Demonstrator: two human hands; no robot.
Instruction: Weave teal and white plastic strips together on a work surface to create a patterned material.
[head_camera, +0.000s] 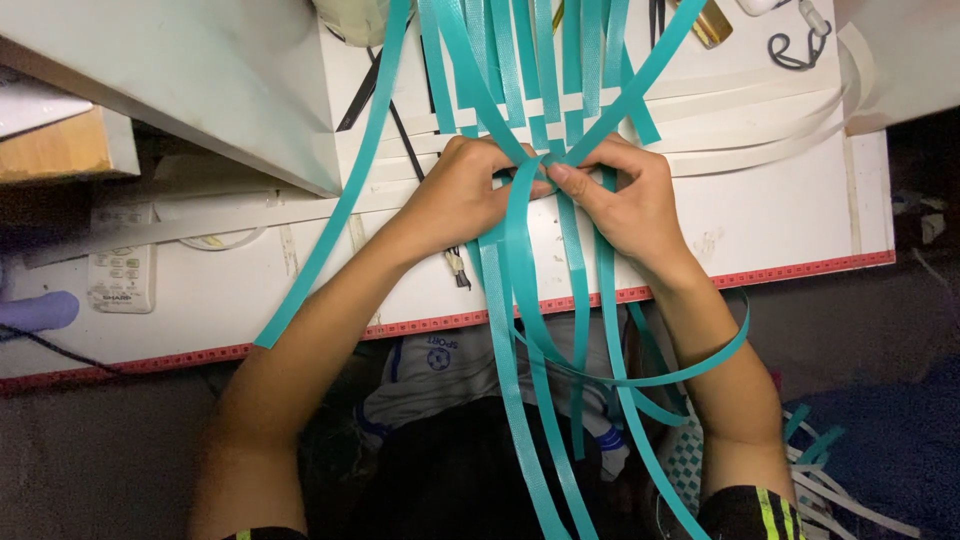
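Note:
Several long teal plastic strips (520, 300) lie woven with white strips (740, 130) on a white table (780, 220). The woven patch (555, 120) sits at the table's middle. My left hand (465, 190) and my right hand (625, 195) meet just below the weave, fingertips pinching the same teal strip where it bends. Loose teal ends hang off the table's front edge over my lap. One teal strip (330, 220) runs diagonally to the left.
A white remote control (120, 275) lies at the table's left, next to a purple object (35, 312). A wooden box (60, 145) stands at far left. A black cable (790, 50) and a brass-coloured object (712, 25) lie at the back. A red ruler band (800, 268) edges the table.

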